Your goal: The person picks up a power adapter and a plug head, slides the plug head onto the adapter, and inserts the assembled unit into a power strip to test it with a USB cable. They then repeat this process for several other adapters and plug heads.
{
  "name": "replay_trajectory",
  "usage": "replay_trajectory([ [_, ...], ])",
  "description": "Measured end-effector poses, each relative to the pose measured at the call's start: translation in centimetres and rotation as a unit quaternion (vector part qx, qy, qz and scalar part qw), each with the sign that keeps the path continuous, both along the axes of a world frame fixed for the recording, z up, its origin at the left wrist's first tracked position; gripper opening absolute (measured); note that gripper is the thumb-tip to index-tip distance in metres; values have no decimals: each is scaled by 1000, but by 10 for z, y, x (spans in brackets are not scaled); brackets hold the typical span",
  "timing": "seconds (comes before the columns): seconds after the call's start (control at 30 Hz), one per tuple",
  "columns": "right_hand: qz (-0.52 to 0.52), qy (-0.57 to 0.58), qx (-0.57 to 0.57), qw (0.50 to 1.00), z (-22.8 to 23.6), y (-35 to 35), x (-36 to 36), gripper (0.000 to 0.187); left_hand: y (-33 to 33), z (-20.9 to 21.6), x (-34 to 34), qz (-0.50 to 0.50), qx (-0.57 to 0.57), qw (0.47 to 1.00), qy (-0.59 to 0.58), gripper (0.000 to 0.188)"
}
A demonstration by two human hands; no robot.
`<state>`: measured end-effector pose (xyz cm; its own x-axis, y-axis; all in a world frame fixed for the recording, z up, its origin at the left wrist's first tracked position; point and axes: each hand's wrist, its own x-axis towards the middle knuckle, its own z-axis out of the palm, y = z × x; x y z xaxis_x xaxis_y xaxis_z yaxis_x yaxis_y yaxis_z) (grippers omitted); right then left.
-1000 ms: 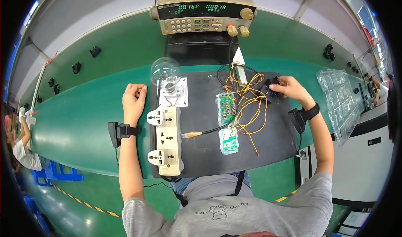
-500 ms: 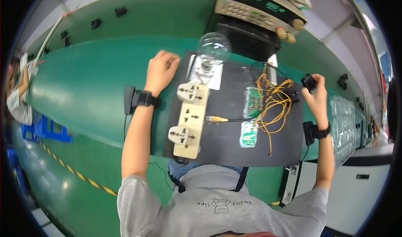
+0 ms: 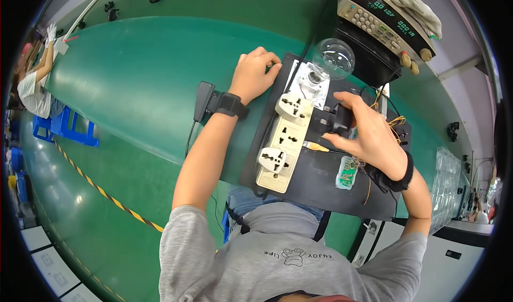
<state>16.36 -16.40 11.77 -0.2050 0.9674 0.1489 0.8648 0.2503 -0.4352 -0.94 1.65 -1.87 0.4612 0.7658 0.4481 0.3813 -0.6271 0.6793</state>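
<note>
My right hand (image 3: 368, 134) grips a black plug-in power adapter (image 3: 340, 119) between thumb and fingers. Its prongs point left at the cream power strip (image 3: 284, 142), a little apart from the sockets. Two white plug adapters, an upper one (image 3: 289, 105) and a lower one (image 3: 272, 160), sit on the strip. My left hand (image 3: 255, 75) rests at the dark board's far left corner, fingers loosely curled in with nothing visible in them. Beyond the strip, a clear glass bulb (image 3: 334, 59) stands on a white base (image 3: 311, 88).
The dark board (image 3: 320, 176) also carries a green circuit board (image 3: 347, 173), a yellow-ended cable (image 3: 316, 146) and yellow wires (image 3: 396, 122). A bench instrument (image 3: 382, 21) stands on a black box behind. Bubble wrap (image 3: 446, 184) hangs at the right; another person (image 3: 35, 91) is far left.
My right hand has carried the black power adapter left, from beyond the board's right edge to beside the power strip. My left hand stays by the board's corner. The whole view has shifted.
</note>
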Motion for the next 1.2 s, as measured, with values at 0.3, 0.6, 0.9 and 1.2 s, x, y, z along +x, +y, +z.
replay_trajectory([
  [0.3, 121, -177, 24, 977, 9, 35, -30, 52, 0, -3, -2, 3, 61, 998, 21, 10],
  [0.6, 109, -236, 14, 965, 21, 47, -46, 54, 0, 2, -4, -20, 40, 998, 47, 17],
  [0.9, 111, -228, -3, 967, 25, 51, -57, 54, -1, 7, -4, -22, 50, 995, 78, 17],
  [1.2, 116, -226, -51, 966, 12, 63, -60, 51, -4, 10, -4, -29, 66, 993, 94, 16],
])
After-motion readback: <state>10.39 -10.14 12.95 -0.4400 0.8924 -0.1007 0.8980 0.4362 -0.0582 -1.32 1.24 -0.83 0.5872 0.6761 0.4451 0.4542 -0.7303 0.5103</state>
